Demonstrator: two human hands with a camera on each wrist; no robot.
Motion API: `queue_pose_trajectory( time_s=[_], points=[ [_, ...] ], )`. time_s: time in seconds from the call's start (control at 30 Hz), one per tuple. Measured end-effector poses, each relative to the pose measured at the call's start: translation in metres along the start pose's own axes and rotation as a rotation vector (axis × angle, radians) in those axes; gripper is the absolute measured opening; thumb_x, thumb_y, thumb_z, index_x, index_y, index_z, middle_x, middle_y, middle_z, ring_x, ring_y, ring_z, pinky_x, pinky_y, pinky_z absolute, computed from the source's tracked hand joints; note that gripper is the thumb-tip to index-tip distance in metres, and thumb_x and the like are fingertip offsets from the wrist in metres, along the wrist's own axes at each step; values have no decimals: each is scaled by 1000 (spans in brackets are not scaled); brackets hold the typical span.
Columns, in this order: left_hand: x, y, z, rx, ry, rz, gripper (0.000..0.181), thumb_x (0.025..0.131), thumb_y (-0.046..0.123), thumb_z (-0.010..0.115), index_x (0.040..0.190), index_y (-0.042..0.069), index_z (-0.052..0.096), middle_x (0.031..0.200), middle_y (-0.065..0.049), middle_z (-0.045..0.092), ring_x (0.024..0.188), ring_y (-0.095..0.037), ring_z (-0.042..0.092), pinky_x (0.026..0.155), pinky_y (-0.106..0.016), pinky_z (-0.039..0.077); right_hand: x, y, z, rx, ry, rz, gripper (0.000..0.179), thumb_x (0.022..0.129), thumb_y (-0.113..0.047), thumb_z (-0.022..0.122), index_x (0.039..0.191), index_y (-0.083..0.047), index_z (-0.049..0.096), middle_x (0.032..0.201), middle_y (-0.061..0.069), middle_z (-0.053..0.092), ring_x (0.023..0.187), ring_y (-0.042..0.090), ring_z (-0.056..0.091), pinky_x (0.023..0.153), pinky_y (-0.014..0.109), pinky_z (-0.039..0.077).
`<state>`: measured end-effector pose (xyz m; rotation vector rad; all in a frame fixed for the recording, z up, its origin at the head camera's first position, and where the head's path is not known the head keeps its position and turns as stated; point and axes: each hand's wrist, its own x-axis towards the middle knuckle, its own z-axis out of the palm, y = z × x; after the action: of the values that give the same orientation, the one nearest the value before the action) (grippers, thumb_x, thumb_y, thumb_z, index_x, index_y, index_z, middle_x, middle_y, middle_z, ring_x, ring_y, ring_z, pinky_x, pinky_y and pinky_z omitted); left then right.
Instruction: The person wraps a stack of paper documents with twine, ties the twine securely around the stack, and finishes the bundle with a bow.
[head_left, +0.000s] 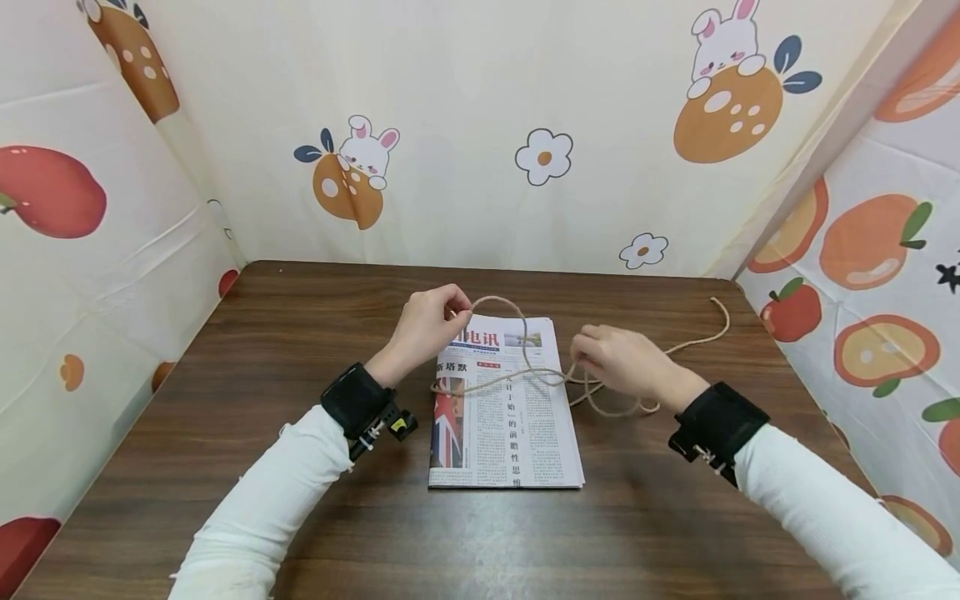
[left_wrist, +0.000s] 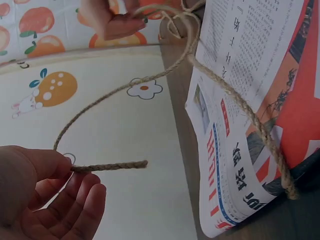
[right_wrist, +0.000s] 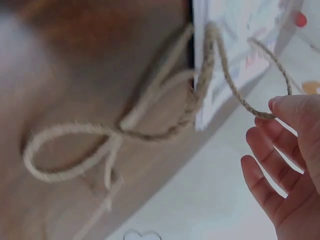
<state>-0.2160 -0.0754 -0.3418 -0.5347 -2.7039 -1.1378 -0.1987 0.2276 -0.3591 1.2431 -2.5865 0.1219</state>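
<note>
A folded stack of newspapers point(head_left: 551, 442) lies on the brown table, with a beige twisted rope point(head_left: 480, 386) across its upper part and round its left edge. At the stack's top left corner my left hand point(head_left: 430, 323) pinches the rope close to one end; in the left wrist view a short tail point(left_wrist: 112, 166) sticks out past the fingertips. Just off the right edge, my right hand point(head_left: 618, 360) pinches the rope between thumb and forefinger, its other fingers point(right_wrist: 260, 180) loosely bent. Between the hands the rope arches over the newspaper.
Loose loops of rope point(right_wrist: 70, 127) lie on the table right of the stack, and another end point(head_left: 722, 310) trails towards the far right corner. Printed cloth curtains point(head_left: 465, 100) stand along the table's back and sides. Each wrist wears a black camera strap point(head_left: 722, 425).
</note>
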Motion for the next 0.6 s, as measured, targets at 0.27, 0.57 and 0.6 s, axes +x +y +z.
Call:
queue_pose_trajectory(
  time_s=[0.27,0.57,0.6],
  points=[
    [-5,-8,7,-12,-22,-37,5,86,13,61,89,10,63,81,-3,62,72,-16,55,63,-26,45,17,22,-20,-9,-26,118,10,81,-7,66,88,-12,61,83,1,57,67,15,56,56,30,45],
    [-12,-18,18,13,-35,-44,3,84,11,61,86,8,61,77,-3,62,70,-16,54,63,-25,44,21,38,-12,22,-76,209,8,83,-6,64,89,-10,61,82,3,56,65,16,55,56,32,44],
    [-13,-19,19,17,-35,-44,3,84,11,62,85,8,61,76,-3,61,69,-15,54,62,-25,43,21,40,-9,23,-79,217,8,83,-6,63,89,-10,61,81,3,56,65,16,55,56,33,45]
  ],
)
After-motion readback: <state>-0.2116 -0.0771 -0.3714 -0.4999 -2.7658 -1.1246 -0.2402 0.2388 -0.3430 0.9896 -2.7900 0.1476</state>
